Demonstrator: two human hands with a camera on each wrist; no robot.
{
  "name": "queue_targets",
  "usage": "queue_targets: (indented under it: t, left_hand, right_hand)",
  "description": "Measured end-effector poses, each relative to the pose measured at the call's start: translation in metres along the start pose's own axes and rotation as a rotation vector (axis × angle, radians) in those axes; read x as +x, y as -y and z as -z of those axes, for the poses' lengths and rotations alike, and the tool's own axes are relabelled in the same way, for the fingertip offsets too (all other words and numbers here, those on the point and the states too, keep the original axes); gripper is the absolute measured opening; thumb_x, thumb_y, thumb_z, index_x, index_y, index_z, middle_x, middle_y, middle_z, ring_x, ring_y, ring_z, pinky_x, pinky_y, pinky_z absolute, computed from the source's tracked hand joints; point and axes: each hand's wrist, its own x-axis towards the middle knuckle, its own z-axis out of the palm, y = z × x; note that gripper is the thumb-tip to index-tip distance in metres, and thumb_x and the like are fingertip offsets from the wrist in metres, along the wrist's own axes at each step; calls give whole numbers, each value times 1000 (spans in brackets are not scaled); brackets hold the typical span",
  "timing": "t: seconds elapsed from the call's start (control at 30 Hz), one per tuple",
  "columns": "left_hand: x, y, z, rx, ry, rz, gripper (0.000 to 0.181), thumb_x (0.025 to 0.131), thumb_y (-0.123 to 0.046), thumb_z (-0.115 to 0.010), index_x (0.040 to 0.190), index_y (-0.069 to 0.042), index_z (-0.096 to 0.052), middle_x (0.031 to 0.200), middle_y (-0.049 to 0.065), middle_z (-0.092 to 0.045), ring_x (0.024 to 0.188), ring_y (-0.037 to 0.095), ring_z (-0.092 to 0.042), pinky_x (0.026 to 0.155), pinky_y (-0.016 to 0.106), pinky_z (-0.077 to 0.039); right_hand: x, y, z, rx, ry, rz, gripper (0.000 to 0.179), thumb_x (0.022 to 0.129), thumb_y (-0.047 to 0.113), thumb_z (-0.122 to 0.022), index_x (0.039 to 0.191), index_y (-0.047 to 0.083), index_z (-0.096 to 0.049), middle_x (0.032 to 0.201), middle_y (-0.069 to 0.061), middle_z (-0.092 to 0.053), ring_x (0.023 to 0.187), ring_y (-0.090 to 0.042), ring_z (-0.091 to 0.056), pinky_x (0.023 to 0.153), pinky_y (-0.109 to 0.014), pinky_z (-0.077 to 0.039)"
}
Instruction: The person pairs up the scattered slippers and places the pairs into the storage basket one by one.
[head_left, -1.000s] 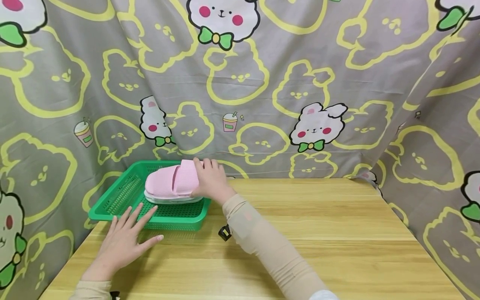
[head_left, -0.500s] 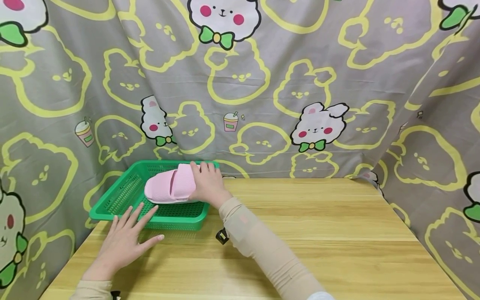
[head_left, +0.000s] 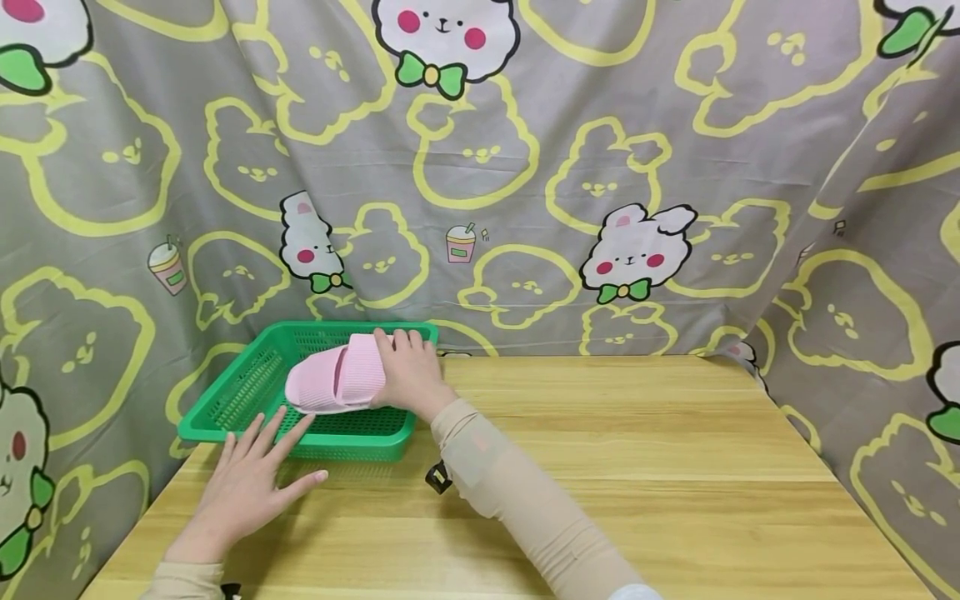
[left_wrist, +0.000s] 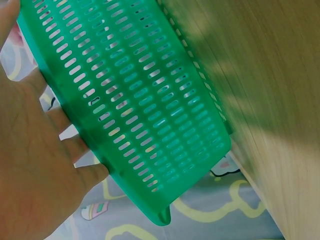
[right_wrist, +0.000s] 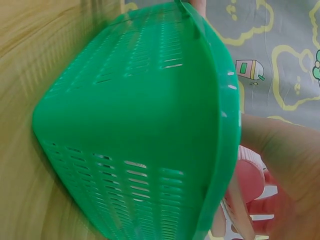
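Note:
A pink ribbed slipper [head_left: 322, 380] with a pale sole is in the green plastic basket [head_left: 352, 440], its toe to the left. My right hand [head_left: 411, 372] grips it at the heel end, fingers over the upper. In the right wrist view, part of the slipper [right_wrist: 251, 175] shows beyond the rim of the basket [right_wrist: 227, 115]. My left hand [head_left: 247, 483] has its fingers spread, with the tips at the basket's near rim. The left wrist view shows those fingertips along the rim of the basket [left_wrist: 75, 120]. Whether the slipper touches the basket floor is hidden.
The basket stands at the back left of a wooden table [head_left: 637, 475]. A patterned grey curtain [head_left: 510, 208] hangs close behind the table and on both sides. A small black clip-like piece [head_left: 438, 477] shows beside my right wrist.
My right hand has lowered the slipper deeper into the basket and shifted it slightly left, so less of its sole shows. The left hand and the basket have stayed put.

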Motion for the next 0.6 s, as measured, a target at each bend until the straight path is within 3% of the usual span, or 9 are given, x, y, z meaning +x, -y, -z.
queue_targets:
  t: [0.6]
  left_hand:
    - [-1,-2,1,3,3,2,86,84,-67,-60,155,-33,-24,158,22,-27,145,51,-16,109,76,-8]
  right_hand:
    - [-1,9,-11,2,2,13,117,60,70,-79,154,23,-26,140,-2,-47,129,-22,-43,99,-37,-44]
